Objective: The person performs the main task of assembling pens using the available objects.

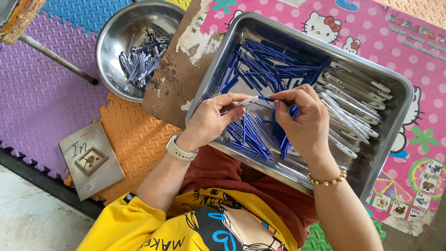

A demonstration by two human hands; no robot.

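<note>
I see my left hand (211, 118) pinching a white pen barrel (242, 102) between thumb and fingertips, closed on it, above the near left part of the tray (399, 100). The barrel's long axis runs roughly from 8 o'clock to 2 o'clock, its free end pointing toward my right hand (302, 118). That hand is curled shut around a bundle of blue refills (284, 139), which hang down toward 6 o'clock, while its thumb and forefinger pinch one thin refill aimed at the barrel's open end; the tips sit just apart or touching, I cannot tell which.

The steel tray holds loose blue refills at 11 o'clock and along the near side, and white barrels stacked at 3 o'clock, mostly lying from 10 to 4.

The tray rests on my lap and on a worn brown board (169, 79). At 10 o'clock a round steel bowl (109, 46) holds finished pens. The floor is foam puzzle mats in purple, orange and blue, with a pink cartoon mat (409, 56) at 2 o'clock. A grey booklet (90, 160) lies at 8 o'clock.
</note>
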